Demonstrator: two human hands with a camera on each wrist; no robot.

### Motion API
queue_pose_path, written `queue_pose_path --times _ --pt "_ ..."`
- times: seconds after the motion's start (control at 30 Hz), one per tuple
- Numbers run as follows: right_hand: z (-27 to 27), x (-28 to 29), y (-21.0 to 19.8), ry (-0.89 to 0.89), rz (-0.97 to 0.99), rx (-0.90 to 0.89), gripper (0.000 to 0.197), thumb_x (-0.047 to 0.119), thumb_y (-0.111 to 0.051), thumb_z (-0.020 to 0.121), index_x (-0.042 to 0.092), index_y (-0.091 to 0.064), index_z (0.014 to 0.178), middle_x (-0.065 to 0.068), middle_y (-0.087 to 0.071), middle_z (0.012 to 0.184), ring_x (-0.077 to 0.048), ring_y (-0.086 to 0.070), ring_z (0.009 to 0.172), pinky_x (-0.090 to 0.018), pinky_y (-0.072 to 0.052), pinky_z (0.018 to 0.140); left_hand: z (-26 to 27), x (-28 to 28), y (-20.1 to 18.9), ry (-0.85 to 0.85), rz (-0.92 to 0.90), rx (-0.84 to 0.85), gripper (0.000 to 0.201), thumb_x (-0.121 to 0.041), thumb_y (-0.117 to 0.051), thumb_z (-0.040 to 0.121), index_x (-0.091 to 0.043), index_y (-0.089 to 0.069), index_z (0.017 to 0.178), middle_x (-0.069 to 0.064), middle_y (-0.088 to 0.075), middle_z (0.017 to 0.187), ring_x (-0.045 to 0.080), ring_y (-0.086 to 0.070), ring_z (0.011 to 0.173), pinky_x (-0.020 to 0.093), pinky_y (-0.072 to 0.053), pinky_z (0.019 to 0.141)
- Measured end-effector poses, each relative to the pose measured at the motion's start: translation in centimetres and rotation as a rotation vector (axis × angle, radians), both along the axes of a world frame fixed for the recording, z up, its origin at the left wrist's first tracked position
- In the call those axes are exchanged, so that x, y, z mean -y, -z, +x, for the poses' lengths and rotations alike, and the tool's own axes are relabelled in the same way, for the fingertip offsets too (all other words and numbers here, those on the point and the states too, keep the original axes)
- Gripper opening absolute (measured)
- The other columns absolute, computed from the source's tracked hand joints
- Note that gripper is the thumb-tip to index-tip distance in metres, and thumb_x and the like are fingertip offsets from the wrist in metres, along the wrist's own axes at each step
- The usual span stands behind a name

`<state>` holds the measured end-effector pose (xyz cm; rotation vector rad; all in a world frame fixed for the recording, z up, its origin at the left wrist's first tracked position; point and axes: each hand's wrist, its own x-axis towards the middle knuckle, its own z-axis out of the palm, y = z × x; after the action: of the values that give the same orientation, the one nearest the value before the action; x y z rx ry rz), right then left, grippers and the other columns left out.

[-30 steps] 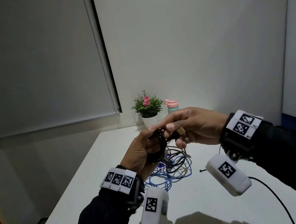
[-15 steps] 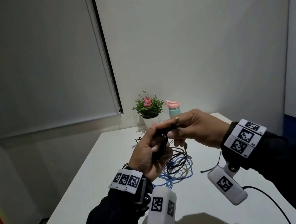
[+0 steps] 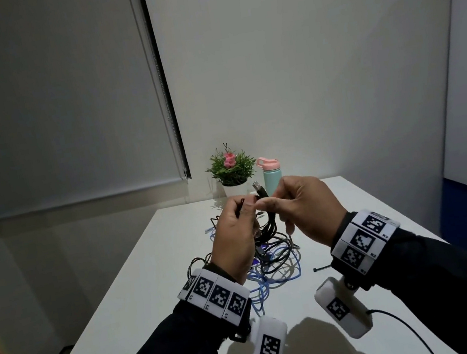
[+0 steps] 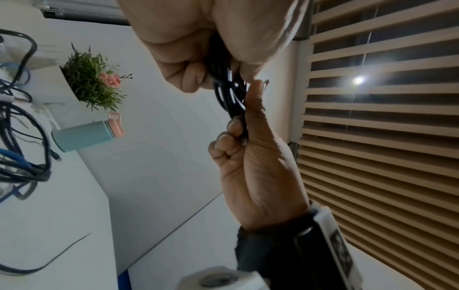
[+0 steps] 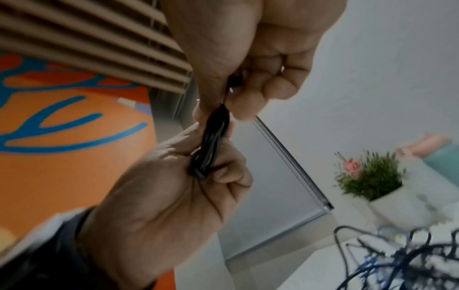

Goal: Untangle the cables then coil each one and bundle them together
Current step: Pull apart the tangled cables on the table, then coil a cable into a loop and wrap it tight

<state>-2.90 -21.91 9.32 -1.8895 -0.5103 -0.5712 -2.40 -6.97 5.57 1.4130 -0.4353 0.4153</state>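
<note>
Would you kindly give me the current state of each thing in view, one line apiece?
black cable: folded into loops, held up off the table, USB plug sticking up.
left hand: grips the black cable's loops.
right hand: pinches the same loops.
cable pile: blue and black cables lying tangled on the white table.
water bottle: upright, pink lid shut.
potted plant: upright.

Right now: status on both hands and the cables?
Left hand and right hand both grip the coiled black USB cable, plug up. Blue and black cable tangle on the table, uncoiled. Nothing in the way.
</note>
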Motion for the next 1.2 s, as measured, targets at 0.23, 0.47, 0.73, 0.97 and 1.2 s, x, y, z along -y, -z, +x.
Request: queue_pose_path --times 0.23,0.47,0.73,0.97,1.2 --pt "-0.1 2.3 2.2 0.058 -0.522 0.131 0.016 0.026 -0.070 0.089 0.011 -0.064 0.088 0.000 -0.053 0.094 -0.016 -0.050 0.081 -0.026 -0.039 0.071 0.2 0.1 3.1 0.095 0.186 -0.155 0.019 -0.029 -0.045 0.106 -0.014 -0.057 0.106 0.000 -0.051 0.069 0.015 -0.045 0.064 0.031 -0.038 0.063" --pt "3.3 6.2 6.9 0.164 -0.852 -0.212 0.029 0.039 -0.061 0.094 0.016 -0.054 0.077 -0.006 -0.062 0.084 -0.023 -0.054 0.078 -0.030 -0.031 0.064 0.3 -1.8 6.2 0.244 0.578 -0.364 0.033 -0.029 -0.056 0.102 -0.020 -0.052 0.133 0.000 -0.063 0.123 0.010 -0.060 0.107 0.019 -0.049 0.084" --pt "13.5 10.7 9.1 0.492 -0.968 -0.598 0.036 0.036 -0.060 0.094 0.001 -0.067 0.102 -0.013 -0.067 0.097 -0.029 -0.063 0.090 -0.026 -0.039 0.069 2.4 -6.4 8.5 0.086 0.400 -0.482 0.010 -0.021 -0.061 0.098 -0.018 -0.068 0.105 -0.004 -0.071 0.098 0.007 -0.068 0.080 0.027 -0.048 0.074" --pt "17.8 10.3 10.6 0.624 -1.036 -0.712 0.060 0.062 -0.053 0.090 0.008 -0.064 0.112 -0.015 -0.060 0.122 -0.032 -0.058 0.111 -0.031 -0.046 0.088 2.9 -11.0 9.6 0.032 0.521 -0.519 0.010 -0.021 -0.064 0.096 -0.012 -0.069 0.098 -0.006 -0.070 0.087 0.002 -0.067 0.075 0.013 -0.049 0.064" --pt "16.8 0.0 9.2 0.167 -1.087 -0.274 0.043 0.041 -0.066 0.089 0.011 -0.067 0.120 -0.013 -0.058 0.123 -0.031 -0.057 0.112 -0.034 -0.046 0.095 4.2 -11.1 9.1 0.026 0.544 -0.548 0.012 -0.024 -0.063 0.097 -0.012 -0.068 0.098 -0.005 -0.070 0.089 0.005 -0.067 0.078 0.020 -0.048 0.070"
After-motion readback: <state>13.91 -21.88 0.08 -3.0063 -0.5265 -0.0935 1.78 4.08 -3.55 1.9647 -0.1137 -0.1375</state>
